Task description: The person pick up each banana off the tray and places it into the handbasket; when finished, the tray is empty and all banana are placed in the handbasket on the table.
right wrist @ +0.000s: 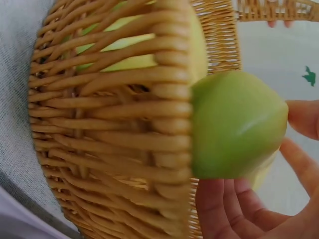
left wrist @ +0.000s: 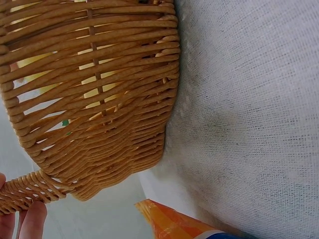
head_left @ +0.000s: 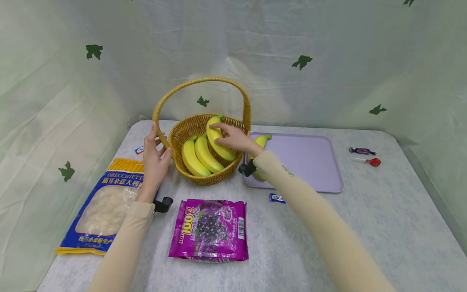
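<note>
A wicker basket [head_left: 204, 179] with a tall arched handle stands toward the back of the table. My left hand [head_left: 154, 164] grips the lower left part of its handle, with fingertips [left wrist: 33, 219] around the weave in the left wrist view. Two bananas, a left one [head_left: 192, 158] and a middle one [head_left: 207, 155], lie inside. My right hand [head_left: 237, 138] holds a third banana [head_left: 213, 136] at the right side of the basket, thumb and fingers around it. In the right wrist view that banana's greenish end [right wrist: 239, 124] shows over the rim.
A lilac tray [head_left: 303, 162] right of the basket bears another banana [head_left: 262, 140], partly behind my right wrist. Around lie an orecchiette bag [head_left: 109, 207], a purple grape candy bag [head_left: 213, 231], a small blue wrapper [head_left: 276, 198], a dark wrapped candy [head_left: 362, 151] and a red lollipop [head_left: 374, 162].
</note>
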{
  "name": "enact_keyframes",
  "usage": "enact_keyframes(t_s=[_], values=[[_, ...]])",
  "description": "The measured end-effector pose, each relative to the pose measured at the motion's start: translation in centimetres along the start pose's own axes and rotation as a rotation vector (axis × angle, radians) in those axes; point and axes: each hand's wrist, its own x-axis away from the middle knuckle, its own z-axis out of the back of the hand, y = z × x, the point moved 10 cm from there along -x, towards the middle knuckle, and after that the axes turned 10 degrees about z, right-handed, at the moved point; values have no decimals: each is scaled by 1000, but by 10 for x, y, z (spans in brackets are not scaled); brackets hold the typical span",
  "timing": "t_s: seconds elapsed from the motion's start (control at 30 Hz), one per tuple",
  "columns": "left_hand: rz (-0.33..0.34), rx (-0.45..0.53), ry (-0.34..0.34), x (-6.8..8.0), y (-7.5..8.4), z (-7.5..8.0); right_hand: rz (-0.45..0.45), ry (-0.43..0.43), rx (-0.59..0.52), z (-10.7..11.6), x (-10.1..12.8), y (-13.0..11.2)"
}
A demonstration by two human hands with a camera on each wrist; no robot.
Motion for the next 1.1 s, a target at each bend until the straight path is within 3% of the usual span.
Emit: enact_keyframes(t_s=[0.33, 0.53, 0.7, 0.9, 1.1], values=[[-13, 5, -1, 0, 2, 1, -52, -114, 221, -25, -10, 7], [-3, -7, -3, 0, 2, 1, -138, -195, 279, -38, -11, 15], [-9, -9, -2, 0, 3, 1, -149, -213, 305, -41, -10, 19], [-13, 3, -1, 1, 4, 1, -102, -137, 227, -33, -7, 12], [-8, 3, -1, 1, 3, 0, -7, 2, -5, -11, 6, 2]])
